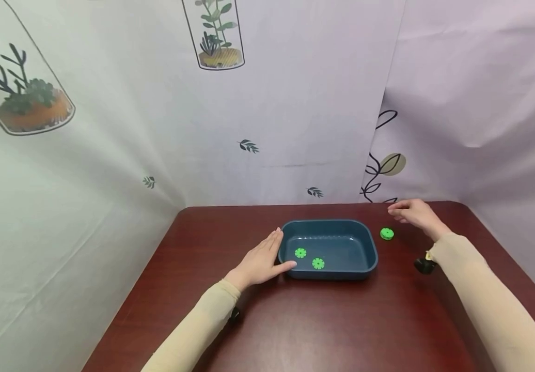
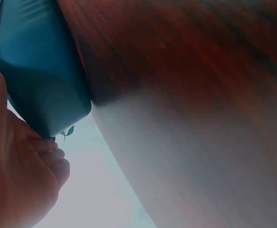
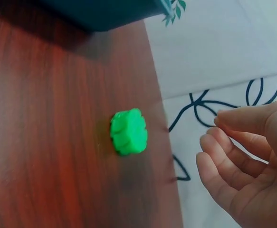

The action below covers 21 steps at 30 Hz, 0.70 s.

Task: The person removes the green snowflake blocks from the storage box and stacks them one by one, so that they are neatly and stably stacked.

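A dark blue rectangular basin (image 1: 370, 248) sits on the table with two flat green notched discs inside, one disc (image 1: 300, 253) left of the other disc (image 1: 318, 263). My left hand (image 1: 257, 262) rests against the basin's left end, fingers straight along its side and thumb over the front corner. Right of the basin, a green notched piece (image 1: 387, 234), which looks like several discs stacked, stands on the wood. Just past this stack (image 3: 129, 132) my right hand (image 1: 417, 214) hovers with loosely bent fingers, thumb and index tips close together, nothing visible between them.
The reddish-brown wooden table (image 1: 332, 325) has rounded far corners. Pale fabric (image 1: 295, 113) with printed plants hangs behind it and along both sides. A small black device (image 1: 424, 265) is worn at the right wrist.
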Tool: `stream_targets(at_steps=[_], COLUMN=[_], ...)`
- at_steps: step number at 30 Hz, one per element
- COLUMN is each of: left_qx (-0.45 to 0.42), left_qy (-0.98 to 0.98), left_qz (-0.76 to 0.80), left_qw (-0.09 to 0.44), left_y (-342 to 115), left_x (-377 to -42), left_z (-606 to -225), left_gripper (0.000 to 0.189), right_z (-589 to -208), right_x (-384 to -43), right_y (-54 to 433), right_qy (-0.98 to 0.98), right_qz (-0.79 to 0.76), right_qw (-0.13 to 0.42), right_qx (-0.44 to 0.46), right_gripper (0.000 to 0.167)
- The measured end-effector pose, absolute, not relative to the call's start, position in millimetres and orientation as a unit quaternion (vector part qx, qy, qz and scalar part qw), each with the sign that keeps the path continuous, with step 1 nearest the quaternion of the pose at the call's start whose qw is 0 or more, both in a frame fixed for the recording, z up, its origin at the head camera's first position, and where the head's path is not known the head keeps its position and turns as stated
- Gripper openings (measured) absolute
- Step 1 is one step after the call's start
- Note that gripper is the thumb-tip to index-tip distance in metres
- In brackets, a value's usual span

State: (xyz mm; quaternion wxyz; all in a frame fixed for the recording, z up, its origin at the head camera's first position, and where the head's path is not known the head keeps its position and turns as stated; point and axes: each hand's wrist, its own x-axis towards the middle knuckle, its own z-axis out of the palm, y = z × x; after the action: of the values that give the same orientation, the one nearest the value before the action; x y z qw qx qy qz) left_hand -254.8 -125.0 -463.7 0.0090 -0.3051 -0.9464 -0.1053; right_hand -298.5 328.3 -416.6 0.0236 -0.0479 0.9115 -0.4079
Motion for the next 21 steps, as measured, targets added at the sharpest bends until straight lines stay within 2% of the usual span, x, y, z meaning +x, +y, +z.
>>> stream_targets(at_steps=[13,21], left_qx=[-0.302,-0.303], left_qy=[-0.947,-0.947], left_qz=[-0.109,-0.107], left_qw=[0.011,0.009], left_y=[-126,-126], left_x=[-253,-252], left_z=[-467,-466], left_gripper=[0.101,0.101], right_z=[-381,-367], right_x=[-306,-302], right_y=[285,253], right_qy=[0.923,0.925], right_qz=[-0.365,-0.351], right_qw=[-0.003,0.011], right_qx=[-0.120,-0.143], right_gripper=[0.039,0.036])
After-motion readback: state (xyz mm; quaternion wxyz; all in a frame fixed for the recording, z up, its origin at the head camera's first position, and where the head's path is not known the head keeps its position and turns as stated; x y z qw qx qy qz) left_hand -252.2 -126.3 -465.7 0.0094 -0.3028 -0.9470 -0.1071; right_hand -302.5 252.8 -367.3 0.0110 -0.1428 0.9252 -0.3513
